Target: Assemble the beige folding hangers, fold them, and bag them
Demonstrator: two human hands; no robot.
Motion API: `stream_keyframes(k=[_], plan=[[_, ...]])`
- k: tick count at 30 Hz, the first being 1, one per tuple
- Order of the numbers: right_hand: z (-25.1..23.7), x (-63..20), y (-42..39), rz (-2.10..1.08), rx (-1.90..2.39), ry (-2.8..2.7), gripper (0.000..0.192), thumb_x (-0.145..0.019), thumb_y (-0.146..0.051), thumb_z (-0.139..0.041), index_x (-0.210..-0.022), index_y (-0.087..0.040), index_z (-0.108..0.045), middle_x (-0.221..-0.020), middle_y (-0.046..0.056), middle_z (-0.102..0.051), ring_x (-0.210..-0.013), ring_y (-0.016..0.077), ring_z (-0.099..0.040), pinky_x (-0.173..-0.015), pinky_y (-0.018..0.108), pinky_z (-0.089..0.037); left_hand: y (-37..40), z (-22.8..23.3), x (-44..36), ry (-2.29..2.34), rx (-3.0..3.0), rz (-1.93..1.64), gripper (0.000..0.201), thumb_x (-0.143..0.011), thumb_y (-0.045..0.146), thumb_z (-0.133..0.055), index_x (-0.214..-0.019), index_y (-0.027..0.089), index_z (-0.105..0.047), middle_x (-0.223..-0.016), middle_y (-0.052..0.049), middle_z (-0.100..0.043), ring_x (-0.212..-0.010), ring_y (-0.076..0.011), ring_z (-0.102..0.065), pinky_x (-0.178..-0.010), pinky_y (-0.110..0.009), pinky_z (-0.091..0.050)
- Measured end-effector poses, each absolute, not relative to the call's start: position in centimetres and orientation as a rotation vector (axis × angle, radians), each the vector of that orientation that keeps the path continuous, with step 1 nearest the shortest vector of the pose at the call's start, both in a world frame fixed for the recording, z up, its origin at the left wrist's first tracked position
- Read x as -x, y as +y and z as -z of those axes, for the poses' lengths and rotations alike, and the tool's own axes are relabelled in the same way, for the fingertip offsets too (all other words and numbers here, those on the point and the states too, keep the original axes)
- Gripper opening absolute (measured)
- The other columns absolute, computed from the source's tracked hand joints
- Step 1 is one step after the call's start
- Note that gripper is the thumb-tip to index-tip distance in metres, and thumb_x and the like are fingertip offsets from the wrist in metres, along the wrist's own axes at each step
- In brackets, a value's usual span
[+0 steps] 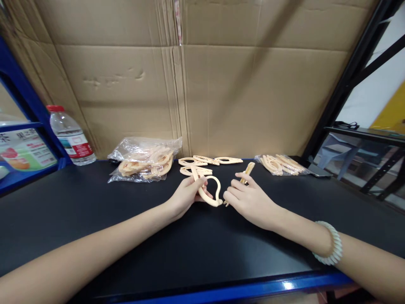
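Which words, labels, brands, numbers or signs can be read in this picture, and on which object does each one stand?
"茶" (probably): on the printed panel at far left; the other Chinese characters there are too blurred to read surely.
Label on the red-capped bottle: printed, but too small to read.
Beige piece in the left hand: no lettering seen.
No number can be read.

Pale cream looped piece [209,200], tilted, near a narrow, slanted, partly hidden yellowish piece [249,168].
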State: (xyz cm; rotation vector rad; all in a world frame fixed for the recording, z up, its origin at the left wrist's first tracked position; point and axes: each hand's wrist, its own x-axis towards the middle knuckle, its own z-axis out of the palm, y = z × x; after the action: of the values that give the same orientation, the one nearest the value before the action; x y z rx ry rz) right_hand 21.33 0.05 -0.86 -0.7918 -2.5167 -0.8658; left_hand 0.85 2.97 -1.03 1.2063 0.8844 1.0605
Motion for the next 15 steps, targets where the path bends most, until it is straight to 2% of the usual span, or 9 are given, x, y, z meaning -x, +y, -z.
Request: stream_keyframes(k=[2, 5, 9, 12, 15], plan=[[0.5, -21.8, 0.4, 0.762, 0.766, -2.485, 0.032, -0.096, -0.009, -0.031, -0.077, -0.018, -0.055, -0.069, 0.001, -0.058, -0.072, 0.0163, -0.051, -0.099, 0.041, -0.028, 3.2, 1.0, -0.7, 0.857, -1.128, -1.094, 0.023, -0.085, 0.029, -0.062, -0.071, 0.015, -0.052, -0.055, 0.001, -0.058, -0.057, -0.0133, -0.061, -0.065, -0.031, -0.056], [-0.2, -23.6, 1.8, 0.538, 0.794, -2.422, 0.02, -0.096, -0.015, -0.037, -0.085, -0.019, -0.053, -0.079, 0.001, -0.061, -0.076, 0.0149, -0.053, -0.101, 0.044, -0.025, 3.4, 1.0, -0.6, 0.835, -1.108, -1.09, 0.02, -0.087, 0.027, -0.06, -0.073, 0.014, -0.053, -0.06, -0.001, -0.06, -0.062, -0.0142, -0.063, -0.071, -0.033, -0.056], [-1.1, -26.4, 4.1, 0.392, 0.892, -2.42, 0.011, -0.091, -0.013, -0.045, -0.085, -0.021, -0.05, -0.088, 0.003, -0.062, -0.095, 0.0195, -0.055, -0.105, 0.052, -0.02, 3.3, 0.8, -0.6, 0.848, -1.103, -1.086, 0.022, -0.09, 0.027, -0.055, -0.072, 0.014, -0.053, -0.062, -0.001, -0.06, -0.063, -0.0139, -0.063, -0.072, -0.033, -0.056], [-1.1, -27.2, 4.9, 0.216, 0.867, -2.508, 0.011, -0.088, -0.01, -0.047, -0.086, -0.021, -0.051, -0.087, 0.003, -0.062, -0.102, 0.0212, -0.052, -0.101, 0.05, -0.028, 3.2, 0.8, -0.7, 0.84, -1.096, -1.091, 0.023, -0.09, 0.026, -0.054, -0.071, 0.014, -0.053, -0.063, -0.001, -0.06, -0.064, -0.0142, -0.063, -0.074, -0.034, -0.056], [-0.4, -26.9, 5.1, 0.074, 0.767, -2.596, 0.012, -0.088, -0.009, -0.047, -0.087, -0.02, -0.052, -0.085, 0.002, -0.061, -0.096, 0.0191, -0.053, -0.098, 0.044, -0.035, 3.2, 0.8, -0.6, 0.843, -1.103, -1.082, 0.023, -0.09, 0.025, -0.054, -0.07, 0.014, -0.053, -0.062, -0.002, -0.06, -0.065, -0.0147, -0.063, -0.075, -0.035, -0.055]])
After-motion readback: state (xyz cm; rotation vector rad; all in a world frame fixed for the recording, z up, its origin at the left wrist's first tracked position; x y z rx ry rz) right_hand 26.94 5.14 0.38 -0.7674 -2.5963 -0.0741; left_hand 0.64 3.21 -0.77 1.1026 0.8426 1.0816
